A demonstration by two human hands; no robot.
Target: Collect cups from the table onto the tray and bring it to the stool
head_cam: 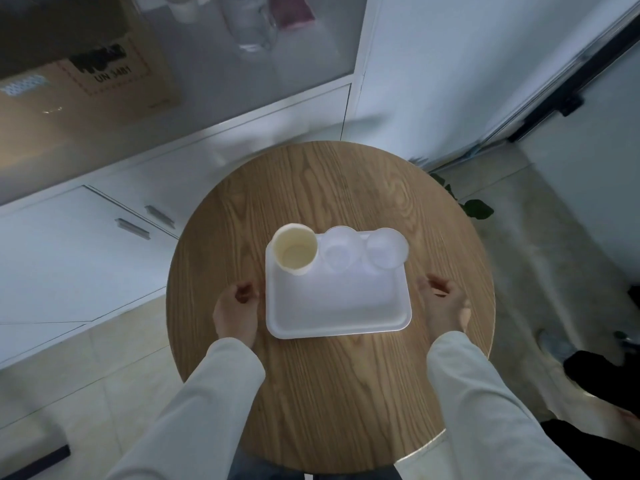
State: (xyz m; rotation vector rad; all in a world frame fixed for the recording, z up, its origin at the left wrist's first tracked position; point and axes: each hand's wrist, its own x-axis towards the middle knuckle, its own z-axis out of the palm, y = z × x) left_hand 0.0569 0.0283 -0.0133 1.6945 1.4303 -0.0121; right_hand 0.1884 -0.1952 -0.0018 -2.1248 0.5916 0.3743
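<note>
A white rectangular tray [337, 313] lies on a round wooden tabletop [329, 393]. Along the tray's far edge stand three cups in a row: a cream paper cup [295, 250] at the left, a clear plastic cup [339, 251] in the middle and another clear plastic cup [386, 249] at the right. My left hand [236, 311] rests on the wood just left of the tray, fingers curled and apart, holding nothing. My right hand [445, 304] is just right of the tray, also empty with fingers loosely apart. Neither hand touches the tray.
White cabinets with metal handles [133, 228] stand to the left and behind. A cardboard box [104, 71] shows behind frosted glass. Green plant leaves [478, 207] lie on the floor at the right. Dark shoes [595, 372] are at the far right on tiled floor.
</note>
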